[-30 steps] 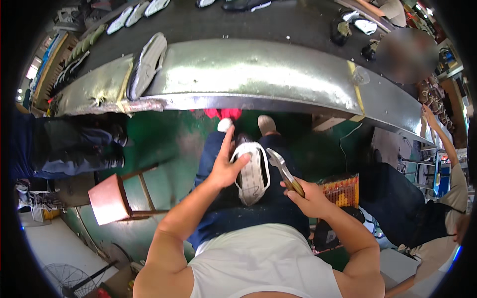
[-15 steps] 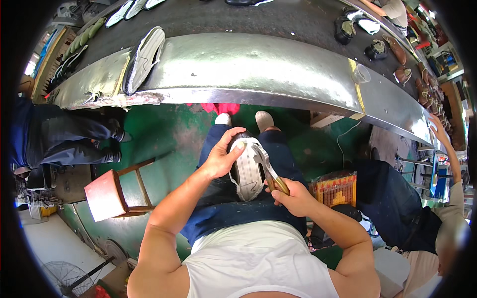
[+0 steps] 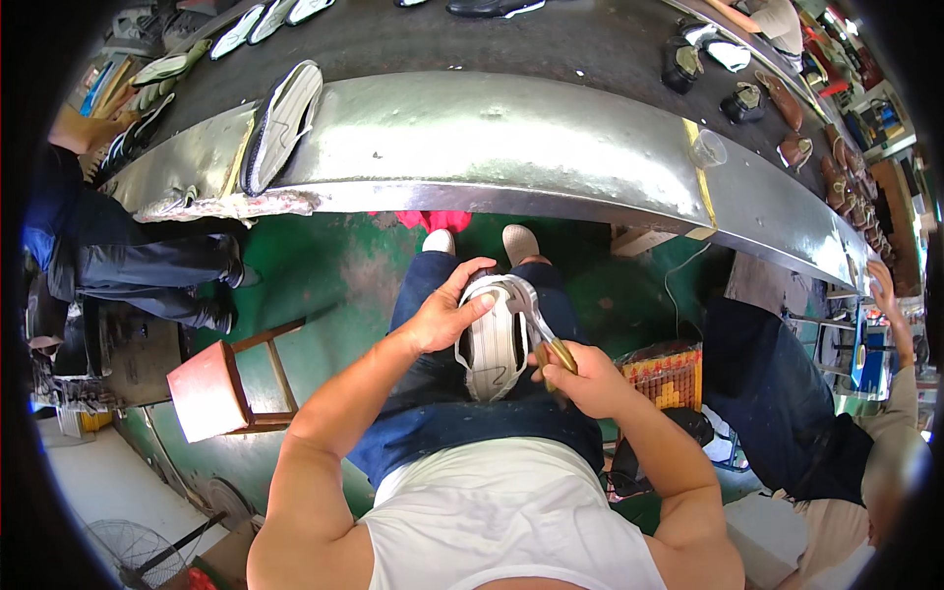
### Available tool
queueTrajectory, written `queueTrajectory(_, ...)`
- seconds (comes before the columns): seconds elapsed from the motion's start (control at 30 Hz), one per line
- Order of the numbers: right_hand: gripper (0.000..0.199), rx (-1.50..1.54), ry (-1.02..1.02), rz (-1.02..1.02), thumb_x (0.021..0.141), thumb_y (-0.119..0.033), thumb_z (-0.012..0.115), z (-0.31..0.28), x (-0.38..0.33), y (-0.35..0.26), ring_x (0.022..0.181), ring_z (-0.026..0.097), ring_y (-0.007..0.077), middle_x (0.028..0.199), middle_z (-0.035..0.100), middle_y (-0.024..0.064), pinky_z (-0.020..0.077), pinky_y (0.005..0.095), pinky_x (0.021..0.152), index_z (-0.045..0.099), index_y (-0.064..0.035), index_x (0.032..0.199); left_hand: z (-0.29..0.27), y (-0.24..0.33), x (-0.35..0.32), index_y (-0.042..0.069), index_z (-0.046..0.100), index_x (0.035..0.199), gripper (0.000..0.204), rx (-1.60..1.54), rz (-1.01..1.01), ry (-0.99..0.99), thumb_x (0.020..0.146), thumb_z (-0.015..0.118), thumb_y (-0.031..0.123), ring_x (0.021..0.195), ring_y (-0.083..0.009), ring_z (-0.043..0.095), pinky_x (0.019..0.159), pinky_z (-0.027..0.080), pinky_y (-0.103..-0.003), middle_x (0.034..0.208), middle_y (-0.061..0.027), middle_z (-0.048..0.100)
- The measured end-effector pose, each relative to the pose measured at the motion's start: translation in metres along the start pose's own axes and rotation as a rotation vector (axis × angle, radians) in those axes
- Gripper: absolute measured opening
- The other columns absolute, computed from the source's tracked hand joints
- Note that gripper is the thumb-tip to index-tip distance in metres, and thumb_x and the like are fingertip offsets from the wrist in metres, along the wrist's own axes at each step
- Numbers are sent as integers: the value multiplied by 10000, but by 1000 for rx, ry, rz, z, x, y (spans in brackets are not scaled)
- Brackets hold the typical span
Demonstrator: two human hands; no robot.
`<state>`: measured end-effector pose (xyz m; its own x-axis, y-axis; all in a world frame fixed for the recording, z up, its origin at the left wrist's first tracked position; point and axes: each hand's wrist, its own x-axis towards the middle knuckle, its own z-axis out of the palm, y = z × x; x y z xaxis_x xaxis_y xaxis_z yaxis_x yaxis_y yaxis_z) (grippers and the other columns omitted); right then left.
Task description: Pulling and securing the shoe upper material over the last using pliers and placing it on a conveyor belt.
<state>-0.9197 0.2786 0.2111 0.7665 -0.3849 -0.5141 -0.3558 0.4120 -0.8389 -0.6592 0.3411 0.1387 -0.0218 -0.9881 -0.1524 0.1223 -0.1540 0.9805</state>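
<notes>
On the person's lap, below the tabletop's (image 3: 511,147) near edge, the left hand (image 3: 444,317) cups a white shoe (image 3: 495,339) sole-up. The right hand (image 3: 580,377) is clenched on pincers (image 3: 536,323) biting the shoe's rim. An orange patterned box (image 3: 669,374) sits on the floor at right.

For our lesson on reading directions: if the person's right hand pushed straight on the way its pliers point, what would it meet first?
The right hand aims its metal pliers up and left, straight at the white upturned shoe held on the lap. The tips already look to touch its rim, though depth is uncertain.
</notes>
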Motion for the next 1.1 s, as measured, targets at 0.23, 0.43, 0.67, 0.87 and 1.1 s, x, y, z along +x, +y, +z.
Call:
queueTrajectory(0.23,220,81,-28,-45,959,-163,548,-15,1,9,840,629,126,896,662,48,494,275,751,617,-8,1098,10,-2,11,143,380,1451,479,-4,4,-22,1024,551,279,1199,-163,478,1058,380,-317,1282,-74,534)
queueTrajectory(0.43,236,13,-49,171,967,-151,575,-33,8,5,786,626,128,937,626,52,515,256,660,565,4,1144,14,-8,16,115,472,1398,414,71,1,54,1017,568,246,1163,-143,506,1027,404,-313,1244,-42,562)
queueTrajectory(0.67,185,-390,320,-226,947,-182,593,-12,39,80,649,621,235,755,643,123,489,352,637,610,3,954,6,-20,30,86,506,1382,400,-178,-23,-26,987,566,65,1143,-119,525,1016,417,-293,1206,-24,594)
queueTrajectory(0.87,219,-537,500,-314,944,-150,582,4,43,98,850,630,418,935,636,243,504,433,741,587,22,1081,4,-22,38,86,475,1424,480,-213,-139,-76,963,577,-1,1117,-119,555,1000,448,-275,1233,-42,605)
queueTrajectory(1.1,380,-817,440,-161,915,-112,610,18,5,69,960,597,457,1051,580,285,492,492,795,478,49,1233,27,-3,22,121,272,1561,740,-399,-182,-45,949,669,242,1298,-185,441,1106,341,-335,1505,-111,394)
